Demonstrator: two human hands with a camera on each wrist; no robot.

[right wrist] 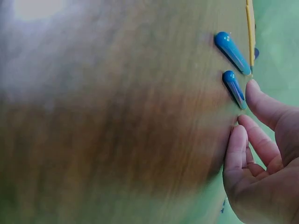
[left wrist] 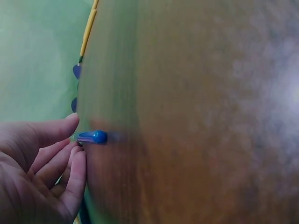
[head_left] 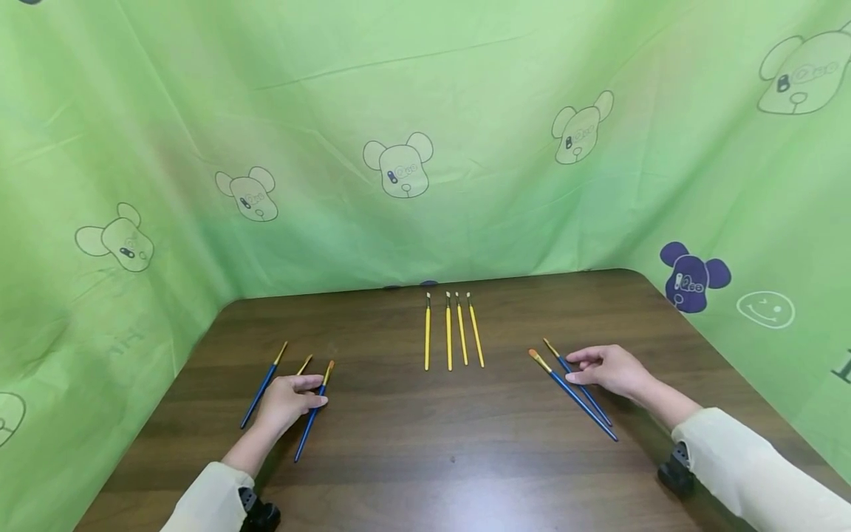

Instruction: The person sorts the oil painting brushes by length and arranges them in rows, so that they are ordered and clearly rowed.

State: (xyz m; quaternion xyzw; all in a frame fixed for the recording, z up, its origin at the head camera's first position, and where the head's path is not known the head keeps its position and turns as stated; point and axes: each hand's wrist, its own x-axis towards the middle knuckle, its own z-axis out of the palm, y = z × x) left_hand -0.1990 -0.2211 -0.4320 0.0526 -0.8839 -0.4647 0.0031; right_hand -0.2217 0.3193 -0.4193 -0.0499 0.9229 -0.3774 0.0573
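Over three blue-handled paintbrushes at the left, my left hand point(head_left: 284, 403) reaches down. Its thumb and fingers lie either side of the rightmost paintbrush point(head_left: 306, 434), with a gap between the tips in the left wrist view, where the blue handle end point(left wrist: 97, 136) shows. The middle paintbrush point(head_left: 305, 363) is mostly hidden under this hand; another paintbrush point(head_left: 261, 393) lies left of it. At the right, my right hand point(head_left: 614, 371) has thumb and fingers parted around the upper paintbrush point(head_left: 595, 403). A thicker-tipped paintbrush point(head_left: 577, 397) lies just beside it.
Several slim yellow-handled tools point(head_left: 449, 340) with pale tips lie upright in a row at the back middle of the brown wooden table point(head_left: 425, 458). A green cloth point(head_left: 479, 96) with cartoon heads hangs behind and around the sides.
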